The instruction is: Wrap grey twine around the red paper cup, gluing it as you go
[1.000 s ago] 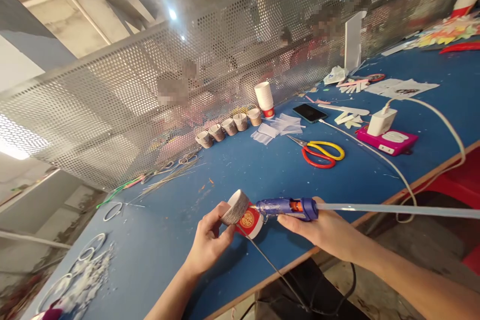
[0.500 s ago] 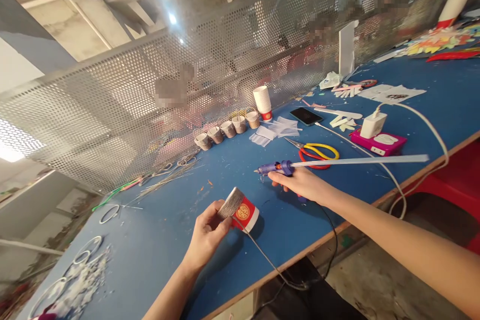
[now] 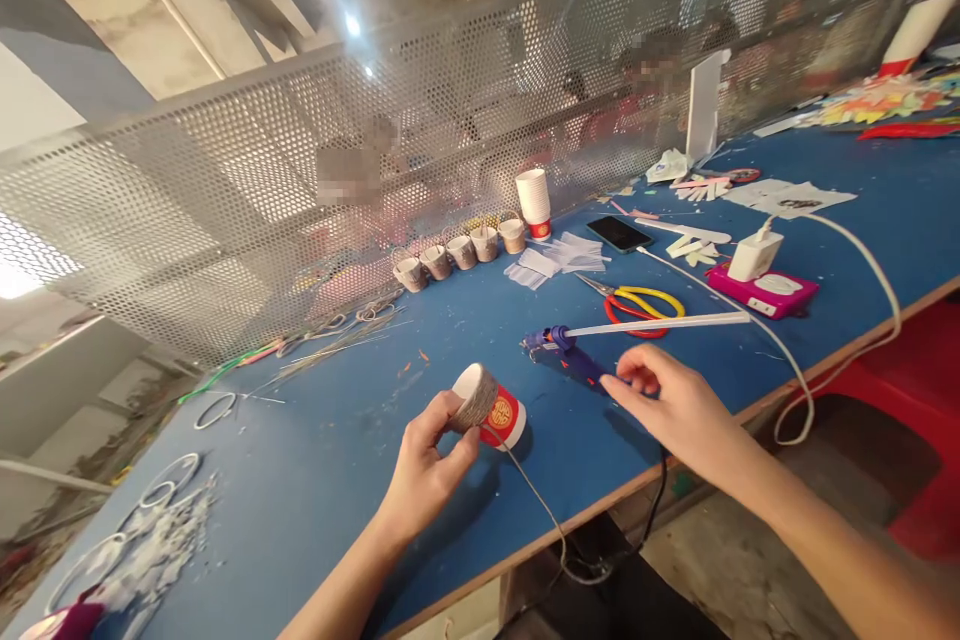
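My left hand (image 3: 431,465) grips a paper cup (image 3: 512,417) tilted on its side, thumb and fingers around its upper part. Grey-brown cord is wound around the part near the mouth; the lower part shows red with a gold emblem and a white end. From the cup a loose length of cord (image 3: 536,492) hangs past the table edge. A blue glue gun (image 3: 574,357) rests on the table with a long translucent glue stick (image 3: 660,324) in its back. My right hand (image 3: 664,395) is just beside its handle, fingers loosely curled and apart, holding nothing.
Several cord-wrapped cups (image 3: 461,251) line the mesh screen (image 3: 300,190), beside stacked paper cups (image 3: 533,200). Scissors (image 3: 645,305), a phone (image 3: 620,233), and a pink power block (image 3: 772,292) with a white charger lie to the right. Cord pieces (image 3: 217,410) lie left.
My right hand has let go of the glue gun and drawn back to the right. The gun now rests on the table. The cup in my left hand has turned slightly, showing more of its mouth.
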{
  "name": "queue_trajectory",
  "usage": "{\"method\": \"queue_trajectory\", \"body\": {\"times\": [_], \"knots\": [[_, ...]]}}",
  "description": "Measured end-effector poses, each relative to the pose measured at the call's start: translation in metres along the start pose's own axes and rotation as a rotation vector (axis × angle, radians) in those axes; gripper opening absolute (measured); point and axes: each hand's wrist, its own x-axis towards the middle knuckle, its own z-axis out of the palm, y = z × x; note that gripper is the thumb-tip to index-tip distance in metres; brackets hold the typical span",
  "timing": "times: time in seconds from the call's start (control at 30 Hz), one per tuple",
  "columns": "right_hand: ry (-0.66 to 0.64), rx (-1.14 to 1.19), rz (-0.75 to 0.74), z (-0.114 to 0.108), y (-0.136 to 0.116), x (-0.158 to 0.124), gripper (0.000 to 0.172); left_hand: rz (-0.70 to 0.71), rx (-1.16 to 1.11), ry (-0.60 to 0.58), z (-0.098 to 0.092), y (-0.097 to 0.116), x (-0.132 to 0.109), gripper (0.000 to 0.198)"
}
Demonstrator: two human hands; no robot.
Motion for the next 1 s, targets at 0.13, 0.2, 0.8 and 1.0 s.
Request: {"method": "queue_trajectory", "body": {"times": [0.13,0.2,0.8,1.0], "knots": [[-0.312,0.457,0.048,0.02,-0.029,-0.037,0.017,0.053,0.099,0.012,0.005,0.009,-0.002,0.007],[-0.425,0.65,0.132,0.037,-0.04,-0.04,0.024,0.091,0.176,0.042,0.006,0.012,-0.003,0.007],[-0.13,0.218,-0.311,0.078,-0.05,-0.023,0.013,0.21,0.348,0.171,0.009,0.013,-0.007,0.007],[-0.467,0.63,0.045,0.061,-0.055,-0.019,0.007,0.114,0.274,0.114,0.009,0.017,-0.005,0.009]]}}
